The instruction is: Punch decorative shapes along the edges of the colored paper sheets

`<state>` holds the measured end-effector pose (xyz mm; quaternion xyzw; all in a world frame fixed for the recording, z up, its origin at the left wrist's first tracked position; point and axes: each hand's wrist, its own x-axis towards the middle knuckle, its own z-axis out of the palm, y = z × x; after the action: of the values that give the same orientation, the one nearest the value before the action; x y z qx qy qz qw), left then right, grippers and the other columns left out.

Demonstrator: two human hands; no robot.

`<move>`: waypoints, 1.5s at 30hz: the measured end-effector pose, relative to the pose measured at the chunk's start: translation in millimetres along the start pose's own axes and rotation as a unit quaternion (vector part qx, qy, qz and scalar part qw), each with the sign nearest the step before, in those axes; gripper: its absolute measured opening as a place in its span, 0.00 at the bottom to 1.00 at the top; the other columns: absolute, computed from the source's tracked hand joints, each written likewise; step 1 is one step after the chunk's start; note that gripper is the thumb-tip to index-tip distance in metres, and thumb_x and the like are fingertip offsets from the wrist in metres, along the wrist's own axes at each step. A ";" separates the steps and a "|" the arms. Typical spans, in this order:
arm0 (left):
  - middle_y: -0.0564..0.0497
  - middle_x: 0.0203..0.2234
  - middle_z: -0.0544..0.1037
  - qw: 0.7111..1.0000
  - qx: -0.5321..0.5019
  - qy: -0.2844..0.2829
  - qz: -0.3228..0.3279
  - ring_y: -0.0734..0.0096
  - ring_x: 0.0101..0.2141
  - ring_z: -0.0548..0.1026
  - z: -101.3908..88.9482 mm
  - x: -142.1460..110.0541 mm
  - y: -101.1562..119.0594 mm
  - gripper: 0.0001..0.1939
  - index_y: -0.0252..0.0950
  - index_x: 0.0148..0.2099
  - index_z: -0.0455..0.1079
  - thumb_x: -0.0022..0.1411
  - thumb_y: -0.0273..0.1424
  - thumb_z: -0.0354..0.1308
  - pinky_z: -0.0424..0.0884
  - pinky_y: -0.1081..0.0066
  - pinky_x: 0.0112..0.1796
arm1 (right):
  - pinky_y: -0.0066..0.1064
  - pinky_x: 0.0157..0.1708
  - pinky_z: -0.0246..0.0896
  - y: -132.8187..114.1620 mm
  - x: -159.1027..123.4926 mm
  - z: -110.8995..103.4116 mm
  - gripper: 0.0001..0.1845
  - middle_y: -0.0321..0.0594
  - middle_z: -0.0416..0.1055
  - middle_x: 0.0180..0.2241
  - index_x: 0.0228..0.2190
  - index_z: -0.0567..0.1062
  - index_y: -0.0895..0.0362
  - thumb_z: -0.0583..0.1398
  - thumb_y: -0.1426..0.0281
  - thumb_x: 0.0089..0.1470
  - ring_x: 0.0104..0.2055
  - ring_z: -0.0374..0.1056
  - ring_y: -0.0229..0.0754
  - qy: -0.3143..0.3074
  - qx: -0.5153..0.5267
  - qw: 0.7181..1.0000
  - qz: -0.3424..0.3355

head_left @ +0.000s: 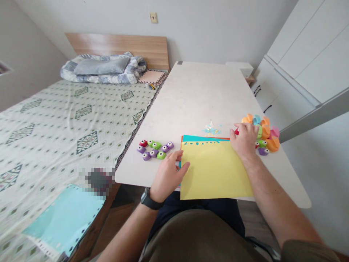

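A yellow sheet of paper point(215, 171) lies in front of me at the table's near edge, with a row of small shapes punched along its far edge. Beneath it, blue paper point(201, 138) and a strip of red show. My left hand point(170, 171) rests at the sheet's left edge, fingers apart, its thumb over the yellow paper. Beyond the sheet's far right corner, my right hand point(245, 140) has a small red craft punch point(237, 131) between thumb and forefinger. Several purple, green and red craft punches point(154, 153) stand left of the sheet.
Larger orange, pink and blue punches point(272, 144) cluster at the right. Tiny paper cutouts point(211, 130) lie beyond the sheet on the white table point(201, 91). A bed point(106, 112) adjoins on the left, holding a punched light-blue sheet point(69, 216). Cabinets point(294, 91) stand right.
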<state>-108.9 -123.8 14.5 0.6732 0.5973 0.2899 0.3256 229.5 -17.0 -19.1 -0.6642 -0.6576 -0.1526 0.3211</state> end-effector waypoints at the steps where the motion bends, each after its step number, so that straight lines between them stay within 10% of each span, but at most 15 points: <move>1: 0.42 0.49 0.77 1.000 -0.004 0.000 -0.001 0.60 0.47 0.77 0.1 -0.1 0.7 0.22 0.38 0.59 0.71 0.65 0.37 0.61 0.79 0.64 0.39 | 0.53 0.57 0.52 0.6 -0.1 0.9 0.16 0.54 0.70 0.47 0.47 0.78 0.58 0.61 0.64 0.59 0.54 0.61 0.59 0.004 0.003 1.000 -0.002; 15: 0.43 0.47 0.79 0.997 -0.078 0.014 -0.015 0.65 0.40 0.77 10.7 9.4 0.0 0.23 0.36 0.62 0.67 0.67 0.37 0.58 0.75 0.68 0.36 | 0.52 0.58 0.53 -4.1 0.5 2.3 0.14 0.54 0.71 0.46 0.46 0.77 0.57 0.59 0.64 0.61 0.53 0.63 0.58 0.008 0.031 0.999 0.008; 22: 0.49 0.36 0.79 0.999 -0.002 0.003 0.048 0.66 0.35 0.74 8.3 15.5 5.8 0.12 0.38 0.47 0.75 0.70 0.36 0.53 0.66 0.68 0.35 | 0.51 0.59 0.52 -1.7 0.2 6.2 0.14 0.53 0.73 0.45 0.45 0.77 0.58 0.59 0.64 0.61 0.52 0.63 0.56 0.011 0.044 0.999 0.002; 33: 0.56 0.19 0.61 0.998 0.043 0.030 0.042 0.74 0.23 0.60 16.7 23.8 -2.4 0.21 0.37 0.26 0.57 0.72 0.40 0.50 0.50 0.69 0.28 | 0.52 0.59 0.53 -14.2 -0.1 -0.1 0.15 0.53 0.74 0.45 0.47 0.75 0.58 0.57 0.64 0.63 0.50 0.66 0.55 0.023 0.063 0.998 -0.005; 45: 0.54 0.19 0.65 0.997 0.044 0.036 0.054 0.73 0.21 0.60 15.6 24.7 -4.5 0.20 0.37 0.26 0.58 0.71 0.39 0.50 0.49 0.68 0.27 | 0.40 0.54 0.62 -154.1 24.0 -59.1 0.17 0.47 0.75 0.45 0.51 0.74 0.56 0.62 0.65 0.62 0.49 0.69 0.49 -0.194 0.249 0.934 -0.170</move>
<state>-96.7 -100.4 1.4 0.7073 0.5835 0.3045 0.2579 94.9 -46.5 74.9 -0.4582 -0.8268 0.0952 0.3119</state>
